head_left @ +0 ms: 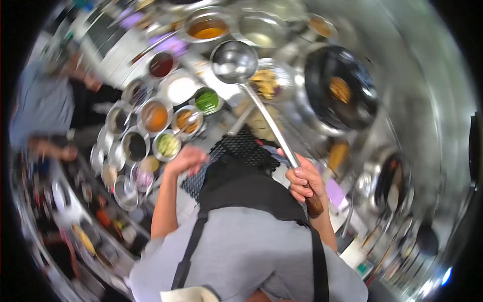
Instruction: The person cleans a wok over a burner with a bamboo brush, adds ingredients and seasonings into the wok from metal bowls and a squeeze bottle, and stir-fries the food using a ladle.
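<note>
My right hand (306,178) is wrapped around the lower handle of a long metal ladle (265,111), near its wooden end. The ladle's round bowl points away from me, above the counter, and looks empty. My left hand (188,160) is slightly blurred, its fingers loosely bent with nothing visible in them. Nearest to it is a small bowl of pale green chopped pieces (167,145). Beyond the ladle, to the right, a black wok (322,108) holds a small brown heap of food (339,89).
Several ingredient bowls cluster at the left, among them chopped greens (207,100) and an orange sauce (155,117). A metal bowl with yellow pieces (265,83) stands beside the wok. Another person (45,100) is at far left. Ladles and pans lie at right.
</note>
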